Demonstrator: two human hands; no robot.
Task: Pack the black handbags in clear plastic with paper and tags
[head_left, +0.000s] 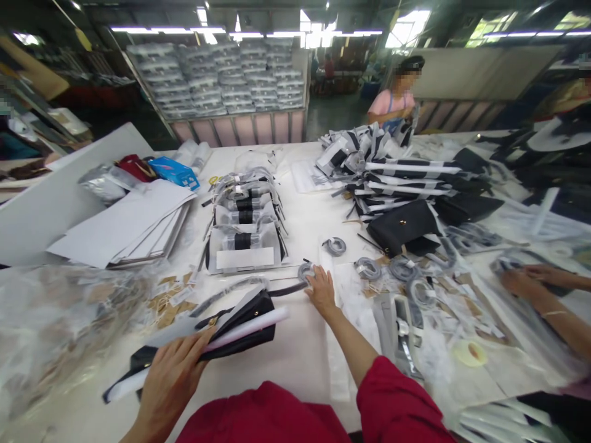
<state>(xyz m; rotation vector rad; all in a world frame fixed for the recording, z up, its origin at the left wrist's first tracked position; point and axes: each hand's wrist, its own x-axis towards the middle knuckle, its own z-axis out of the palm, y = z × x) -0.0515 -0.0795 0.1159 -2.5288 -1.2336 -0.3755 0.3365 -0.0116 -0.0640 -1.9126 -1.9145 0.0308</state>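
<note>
My left hand (pixel 178 369) is closed over the near side of a black handbag (pixel 252 317), which lies tilted on the white table. Rolls of white padding stick out from the bag, and a plastic-wrapped handle (pixel 231 292) arches behind it. A dark strap (pixel 289 289) runs from the bag toward my right hand. My right hand (pixel 322 290) reaches forward, fingers spread, with the fingertips at a coiled grey strap (pixel 305 271). Whether the fingers grip the coil is hard to see. Another coiled strap (pixel 335 246) lies just beyond.
Wrapped bags (pixel 244 215) stand in a row ahead. Right of them are piled black bags (pixel 406 184) and paper tags (pixel 462 301). White sheets (pixel 129 221) and clear plastic (pixel 69 326) lie left. A co-worker's hands (pixel 530 283) work at far right; another person (pixel 392 104) stands behind the table.
</note>
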